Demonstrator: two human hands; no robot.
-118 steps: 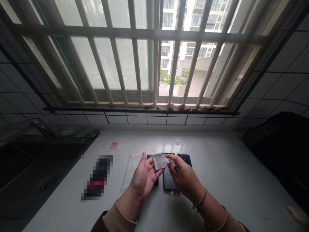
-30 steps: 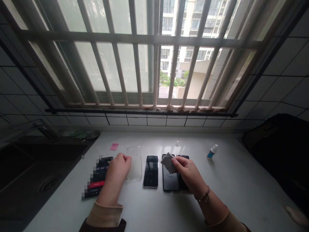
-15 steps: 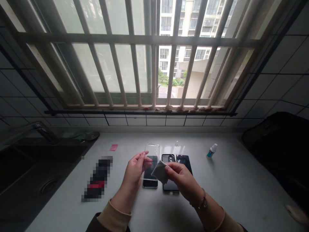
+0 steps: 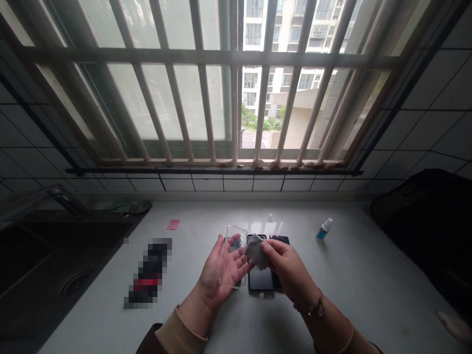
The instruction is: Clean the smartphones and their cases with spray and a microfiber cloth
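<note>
My left hand [image 4: 224,273] is palm up with its fingers stretched out, holding a clear phone case [image 4: 234,230] across the palm and fingers. Seen through the case, a phone [image 4: 236,244] lies on the counter beneath, mostly hidden by the hand. Between its thumb and fingers my right hand [image 4: 285,258] pinches a small grey cloth [image 4: 257,251], close to the right edge of the case. Below the cloth rests a dark phone in a black case [image 4: 261,281]. Another dark phone [image 4: 280,240] sits to its right, partly covered by my right hand.
A small spray bottle [image 4: 324,229] stands at the right of the counter [image 4: 354,275], with a clear cap [image 4: 270,218] near the back. At left are a pink paper [image 4: 173,224], a blurred-out dark item [image 4: 151,270] and the sink [image 4: 33,275]. A black bag [image 4: 424,231] is at far right.
My left hand has turned palm up and opened under the clear case, which has shifted slightly right and now stands tilted. The cloth in my right hand has moved right and up.
</note>
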